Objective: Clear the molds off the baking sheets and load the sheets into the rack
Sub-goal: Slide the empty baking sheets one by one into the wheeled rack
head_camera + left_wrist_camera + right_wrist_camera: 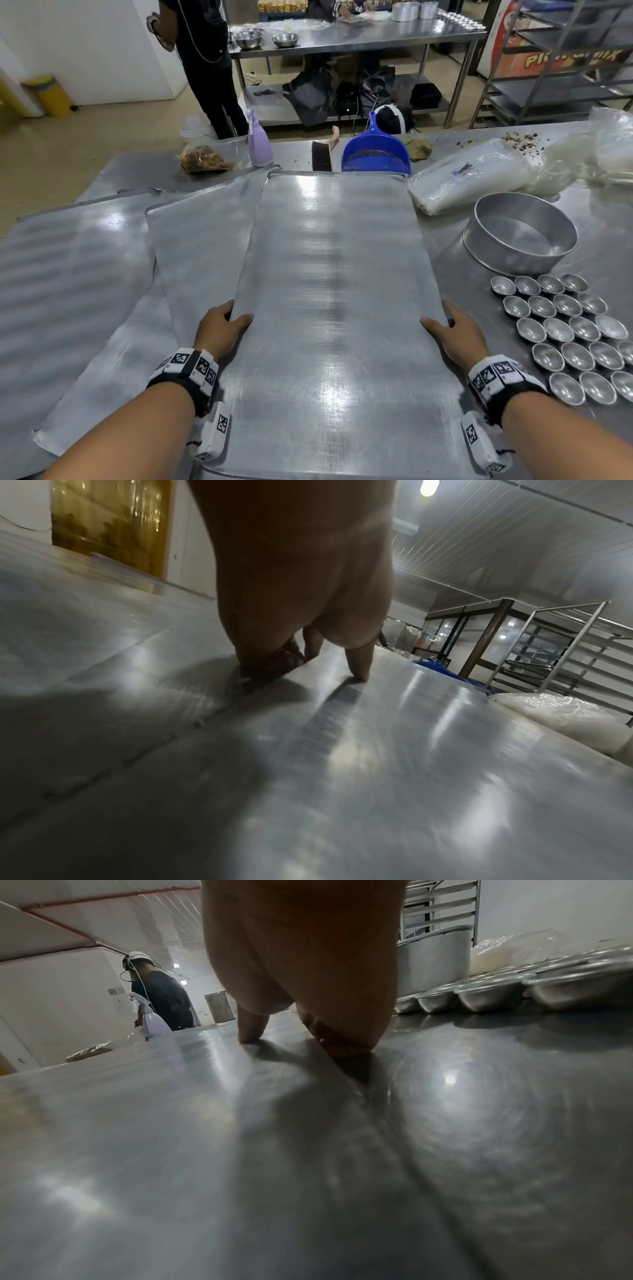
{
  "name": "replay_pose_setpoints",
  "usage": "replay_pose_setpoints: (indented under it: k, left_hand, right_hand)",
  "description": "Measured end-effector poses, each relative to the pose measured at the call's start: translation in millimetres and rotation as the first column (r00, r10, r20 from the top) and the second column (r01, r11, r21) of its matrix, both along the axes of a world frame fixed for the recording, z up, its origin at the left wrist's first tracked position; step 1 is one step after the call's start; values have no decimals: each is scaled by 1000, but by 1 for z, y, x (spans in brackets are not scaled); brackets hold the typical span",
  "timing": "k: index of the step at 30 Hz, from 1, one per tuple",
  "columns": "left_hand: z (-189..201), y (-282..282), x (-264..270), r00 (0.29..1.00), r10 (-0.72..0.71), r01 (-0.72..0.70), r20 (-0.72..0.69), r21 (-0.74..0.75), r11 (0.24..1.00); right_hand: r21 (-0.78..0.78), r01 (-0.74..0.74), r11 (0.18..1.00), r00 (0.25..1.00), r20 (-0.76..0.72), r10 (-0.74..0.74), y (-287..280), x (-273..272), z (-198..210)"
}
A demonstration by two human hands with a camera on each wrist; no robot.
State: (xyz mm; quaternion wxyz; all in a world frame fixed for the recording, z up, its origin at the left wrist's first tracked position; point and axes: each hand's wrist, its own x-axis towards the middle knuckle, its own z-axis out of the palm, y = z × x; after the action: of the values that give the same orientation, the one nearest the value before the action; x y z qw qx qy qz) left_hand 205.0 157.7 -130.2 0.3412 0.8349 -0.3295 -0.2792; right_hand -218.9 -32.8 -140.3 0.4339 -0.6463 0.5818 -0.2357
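Note:
A long bare metal baking sheet lies in front of me on the steel table, overlapping other sheets to its left. My left hand grips its left edge, thumb on top and fingers curled under. My right hand grips the right edge the same way. Several small round metal molds sit in rows on the table to the right, off the sheets. The tall metal rack stands at the far right behind the table.
A large round cake tin sits right of the sheet, with plastic bags behind it. A blue dustpan, brush and lilac spray bottle line the far edge. A person stands beyond the table.

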Motion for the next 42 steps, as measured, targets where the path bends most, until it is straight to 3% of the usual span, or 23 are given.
replay_pose_setpoints:
  k: [7,19,42]
  left_hand:
    - [1,5,-2,999,-19,17,-33,-70,997]
    - [-1,8,1,994,-108,109,7,-26,994]
    - [0,8,0,994,-107,107,24,6,994]
  right_hand:
    - [14,-21,1000,998,-65,22,-6,-2,-8]
    - [23,-6,1000,999,-31,7,3,5,12]
    - [29,-18,999,994,-105,21,-3,4,7]
